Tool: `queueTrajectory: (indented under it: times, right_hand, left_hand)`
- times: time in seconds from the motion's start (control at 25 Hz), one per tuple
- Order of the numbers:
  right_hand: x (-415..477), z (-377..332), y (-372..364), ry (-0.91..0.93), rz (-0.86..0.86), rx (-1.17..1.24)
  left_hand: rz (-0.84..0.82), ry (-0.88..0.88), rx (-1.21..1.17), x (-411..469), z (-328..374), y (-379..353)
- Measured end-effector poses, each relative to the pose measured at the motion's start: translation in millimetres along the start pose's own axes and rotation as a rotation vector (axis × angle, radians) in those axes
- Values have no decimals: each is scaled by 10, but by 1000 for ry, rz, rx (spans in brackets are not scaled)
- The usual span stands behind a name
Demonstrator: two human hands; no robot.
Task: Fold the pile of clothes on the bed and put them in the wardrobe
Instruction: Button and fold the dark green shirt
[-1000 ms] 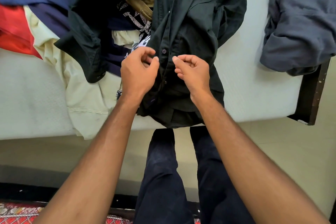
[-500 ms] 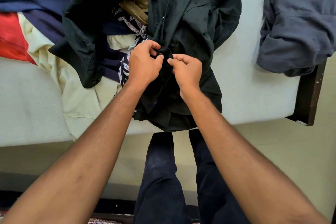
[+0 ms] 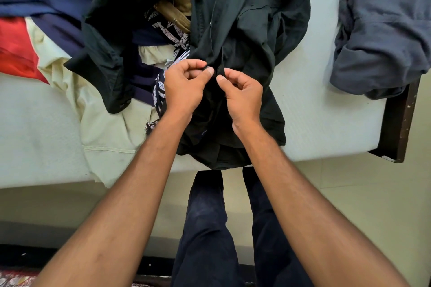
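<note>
A dark green button-up shirt (image 3: 251, 18) lies spread on the bed, its hem hanging over the near edge. My left hand (image 3: 184, 86) pinches a button on the shirt's front placket between thumb and fingers. My right hand (image 3: 242, 93) pinches the facing edge of the placket just to the right, fingers curled. The two hands almost touch at the middle of the shirt. To the left lies the pile of clothes (image 3: 70, 30): blue, red, olive, cream and a black-and-white patterned piece, partly under the shirt's sleeve.
A grey garment (image 3: 382, 30) lies bunched at the bed's right end. The white mattress (image 3: 326, 112) shows between it and the shirt. A dark wooden bed frame (image 3: 398, 123) edges the right corner. My legs (image 3: 210, 228) stand on pale floor by the bed.
Both hands stay at the shirt's placket, working the button; they have shifted slightly up the shirt front since one second ago. The clothes pile has not moved.
</note>
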State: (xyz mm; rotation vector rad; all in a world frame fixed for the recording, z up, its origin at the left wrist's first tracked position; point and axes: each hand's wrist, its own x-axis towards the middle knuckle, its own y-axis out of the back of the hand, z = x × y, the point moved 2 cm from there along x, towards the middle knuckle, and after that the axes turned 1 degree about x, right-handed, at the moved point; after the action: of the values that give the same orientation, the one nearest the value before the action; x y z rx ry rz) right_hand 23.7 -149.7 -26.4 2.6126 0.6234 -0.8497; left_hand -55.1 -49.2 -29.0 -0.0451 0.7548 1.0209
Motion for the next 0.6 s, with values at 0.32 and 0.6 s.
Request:
queueTrajectory:
  times: [0.32,0.6]
  right_hand:
    - [54,16,-10,-30,-31,71]
    - [48,76,30,-42,-17,108]
  left_hand:
    - [25,17,-106,-85,89,-60]
    - [64,-32,-77,-81,99,-124]
